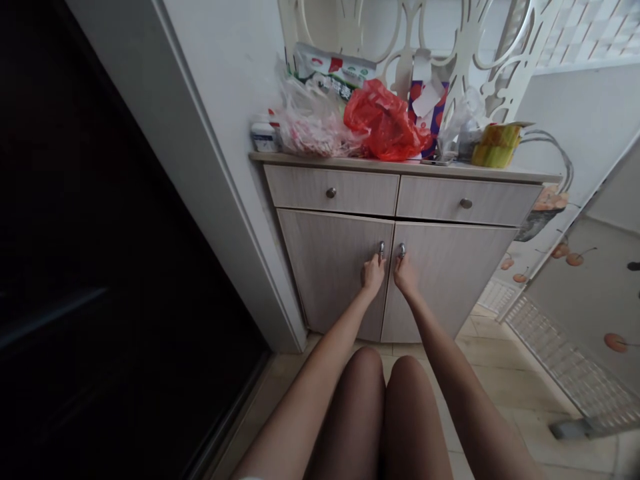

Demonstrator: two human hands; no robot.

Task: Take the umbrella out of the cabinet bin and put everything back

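Note:
A pale wood-grain cabinet stands before me, with two doors below and two drawers above. My left hand (373,274) is closed around the lower part of the metal handle (381,247) on the left cabinet door (330,267). On the right cabinet door (450,273), my right hand (404,273) grips the other metal handle (402,249). Both doors sit closed, meeting at a narrow seam between my hands. Above them, the left drawer (300,187) and right drawer (500,203) are pushed in, each with a round knob.
Along the cabinet top (530,176) lie a red plastic bag (385,123), a clear bag (315,127), a purple-and-white box (430,107) and a yellow roll (496,145). A dark doorway (100,267) is at left. My knees are close to the doors. A cherry-patterned panel (590,287) stands right.

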